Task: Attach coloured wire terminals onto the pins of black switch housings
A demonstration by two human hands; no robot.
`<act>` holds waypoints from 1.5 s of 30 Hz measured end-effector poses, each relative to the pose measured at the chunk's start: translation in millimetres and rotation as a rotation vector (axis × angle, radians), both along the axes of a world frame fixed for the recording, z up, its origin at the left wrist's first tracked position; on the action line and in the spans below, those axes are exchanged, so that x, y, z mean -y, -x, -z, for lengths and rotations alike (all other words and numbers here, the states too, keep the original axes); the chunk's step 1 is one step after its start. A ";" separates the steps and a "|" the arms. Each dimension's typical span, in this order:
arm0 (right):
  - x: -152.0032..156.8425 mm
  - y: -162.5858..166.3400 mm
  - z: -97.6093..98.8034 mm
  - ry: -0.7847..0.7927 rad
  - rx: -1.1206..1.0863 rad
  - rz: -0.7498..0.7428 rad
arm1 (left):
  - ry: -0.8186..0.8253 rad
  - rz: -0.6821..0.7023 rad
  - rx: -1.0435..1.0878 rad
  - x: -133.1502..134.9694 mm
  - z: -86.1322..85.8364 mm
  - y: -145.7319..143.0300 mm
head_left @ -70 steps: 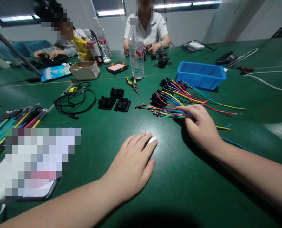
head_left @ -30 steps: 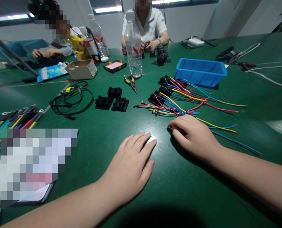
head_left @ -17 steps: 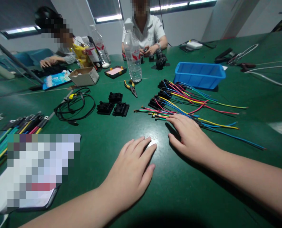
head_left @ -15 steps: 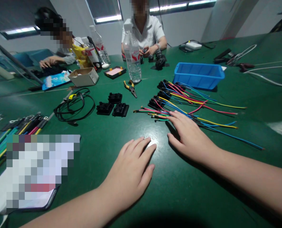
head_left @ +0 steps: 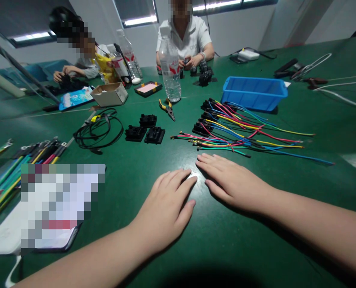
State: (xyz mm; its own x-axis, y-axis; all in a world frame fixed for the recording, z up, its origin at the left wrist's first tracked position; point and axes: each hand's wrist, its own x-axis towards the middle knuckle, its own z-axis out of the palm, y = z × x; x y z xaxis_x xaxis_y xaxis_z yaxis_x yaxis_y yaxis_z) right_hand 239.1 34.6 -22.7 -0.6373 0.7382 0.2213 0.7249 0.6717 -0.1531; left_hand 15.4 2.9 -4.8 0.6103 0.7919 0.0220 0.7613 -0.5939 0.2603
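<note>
My left hand (head_left: pixel 168 200) lies flat on the green table (head_left: pixel 214 256), fingers stretched out and holding nothing. Just to its right, my right hand (head_left: pixel 234 180) also rests on the tabletop, open, with its fingertips pointing left. A loose bunch of thin coloured wires (head_left: pixel 222 141) lies just beyond the right hand, apart from it. Behind that, black plastic parts (head_left: pixel 204 127) have red, yellow, blue and green wires running out to the right. Three black plastic blocks (head_left: pixel 154 135) without wires sit together beyond my left hand. Pliers with yellow-and-black handles (head_left: pixel 167 110) lie past them.
A blue bin (head_left: pixel 254 94) stands at the back right, a water bottle (head_left: pixel 170 76) at back centre. On the left are a coiled black cable (head_left: pixel 98 134), thick wires with lugs (head_left: pixel 24 168) and a phone-like device (head_left: pixel 66 236). Two people (head_left: pixel 185 40) work across the table.
My right hand has drawn back from the wires towards me and slightly left, and now lies on the table. My left hand has hardly moved. The view has shifted slightly.
</note>
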 end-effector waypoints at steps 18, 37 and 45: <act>1.4 1.0 -0.6 0.153 0.078 -0.049 | -0.182 -0.076 -0.225 -18.2 6.5 0.1; 0.8 0.1 -3.0 0.169 -0.015 -0.046 | -0.303 -0.353 -0.366 -33.2 -13.3 1.6; -0.9 -0.3 -4.2 0.116 -0.098 0.007 | -0.260 -0.151 -0.317 25.6 -23.0 -23.3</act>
